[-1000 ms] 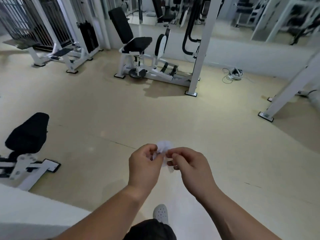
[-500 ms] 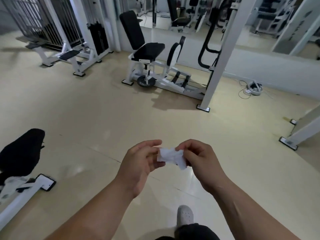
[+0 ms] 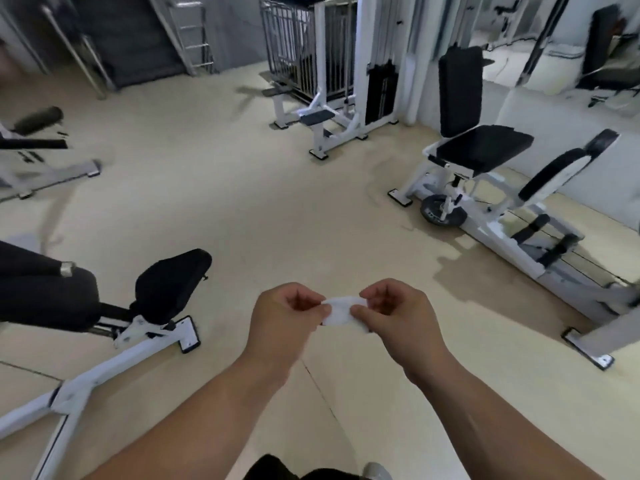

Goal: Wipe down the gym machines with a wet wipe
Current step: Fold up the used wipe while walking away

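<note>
Padding on the black-padded machine (image 3: 169, 285) at the left is nearest, so it is probably the first target. Beside it, above the floor (image 3: 277, 202), the left hand (image 3: 287, 317) pinches one end of the white wet wipe (image 3: 341, 311) and the right hand (image 3: 398, 317) pinches the other, with the wipe stretched between them. Pulling evenly should open it fully without tearing and give a wider wiping face. No packet or bin shows.
</note>
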The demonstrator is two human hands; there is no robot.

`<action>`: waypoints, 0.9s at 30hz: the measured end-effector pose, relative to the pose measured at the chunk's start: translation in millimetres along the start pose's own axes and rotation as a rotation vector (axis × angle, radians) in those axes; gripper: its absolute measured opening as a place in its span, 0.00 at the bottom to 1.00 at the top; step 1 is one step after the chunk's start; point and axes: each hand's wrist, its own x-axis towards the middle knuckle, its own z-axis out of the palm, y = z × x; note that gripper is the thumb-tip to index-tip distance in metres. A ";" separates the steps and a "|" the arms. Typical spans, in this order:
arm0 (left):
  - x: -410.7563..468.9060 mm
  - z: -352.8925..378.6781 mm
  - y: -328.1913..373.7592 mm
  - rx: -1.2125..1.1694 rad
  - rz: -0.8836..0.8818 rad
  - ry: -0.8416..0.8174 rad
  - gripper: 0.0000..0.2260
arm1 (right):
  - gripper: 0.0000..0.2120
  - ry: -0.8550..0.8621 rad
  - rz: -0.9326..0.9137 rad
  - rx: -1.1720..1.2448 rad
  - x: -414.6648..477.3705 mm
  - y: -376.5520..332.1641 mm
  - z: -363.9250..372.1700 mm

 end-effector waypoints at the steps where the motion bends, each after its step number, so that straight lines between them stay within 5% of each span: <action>1: 18.6 3.1 6.0 0.002 0.011 0.049 0.11 | 0.08 -0.012 -0.022 -0.026 26.1 -5.2 5.3; 8: 169.5 18.3 41.0 -0.107 0.053 0.239 0.10 | 0.07 -0.086 -0.155 -0.088 195.1 -36.8 71.4; 12: 273.1 8.1 73.0 -0.178 0.084 0.179 0.11 | 0.04 -0.111 -0.169 -0.009 297.0 -61.2 108.9; 16: 375.5 -18.2 106.5 -0.239 0.063 0.122 0.10 | 0.12 -0.196 -0.215 -0.012 392.8 -97.0 142.1; 20: 471.5 -45.7 134.8 -0.389 0.009 0.253 0.03 | 0.21 -0.285 -0.322 -0.098 477.0 -126.0 184.1; 27: 642.6 -99.2 149.8 -0.413 -0.032 0.331 0.02 | 0.19 -0.404 -0.376 -0.042 642.5 -154.7 273.6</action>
